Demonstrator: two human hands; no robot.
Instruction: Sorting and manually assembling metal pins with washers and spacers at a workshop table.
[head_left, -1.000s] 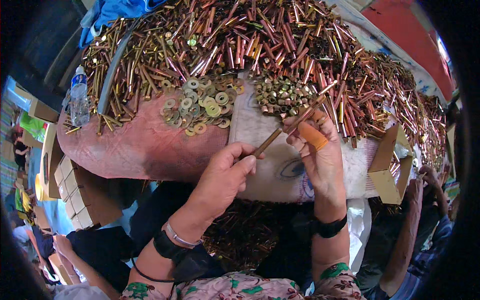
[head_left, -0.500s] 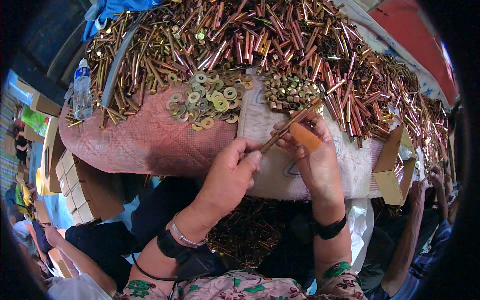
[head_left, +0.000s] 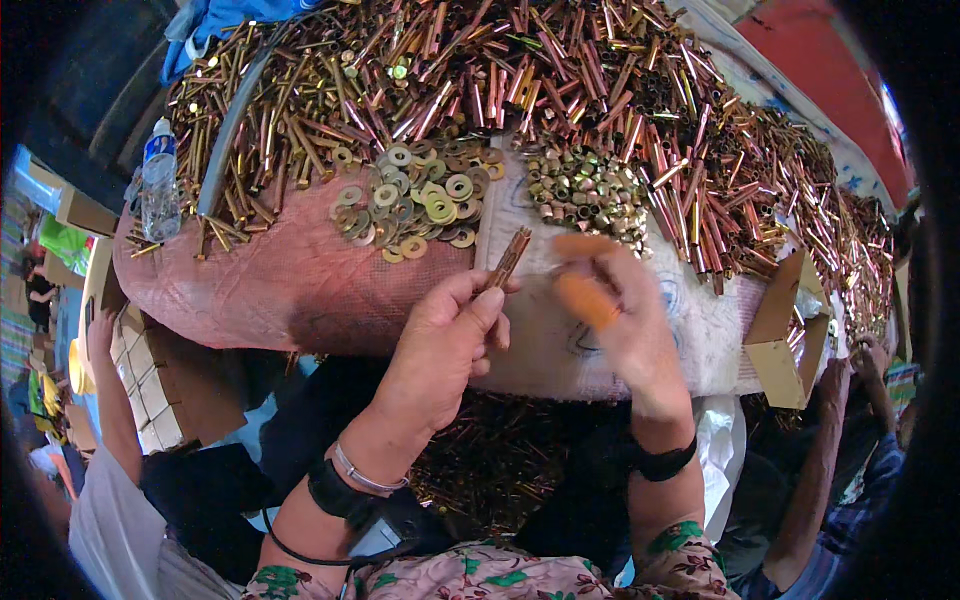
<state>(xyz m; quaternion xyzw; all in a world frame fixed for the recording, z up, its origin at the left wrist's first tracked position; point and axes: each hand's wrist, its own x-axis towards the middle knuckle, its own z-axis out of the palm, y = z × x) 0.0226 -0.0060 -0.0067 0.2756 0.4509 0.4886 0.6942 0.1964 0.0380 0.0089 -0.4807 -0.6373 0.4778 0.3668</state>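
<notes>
My left hand (head_left: 435, 335) is closed, thumb against fingers, around a copper-coloured metal tube (head_left: 510, 260) that tilts up to the right. Its lower part is hidden in the grip. Just to the right, my right hand (head_left: 635, 330) is smeared by motion, with orange covers on two of its digits. Whether anything is between those fingers cannot be seen. Beyond the hands lie a heap of flat washers (head_left: 410, 200), a pile of small brassy nut-like pieces (head_left: 585, 190) and a large spread of metal tubes (head_left: 560, 80).
Long bolts (head_left: 245, 110) cover the left of the padded surface (head_left: 390, 300), beside a clear plastic bottle (head_left: 160, 185). An open cardboard box (head_left: 775, 345) sits at the right edge. Small cartons (head_left: 148, 385) stand at left. Other people's arms (head_left: 825, 430) show on both sides.
My right hand has come off the upper end of the tube and is moving beside it. The left hand keeps its hold. At far left, another person's arm has reached upward.
</notes>
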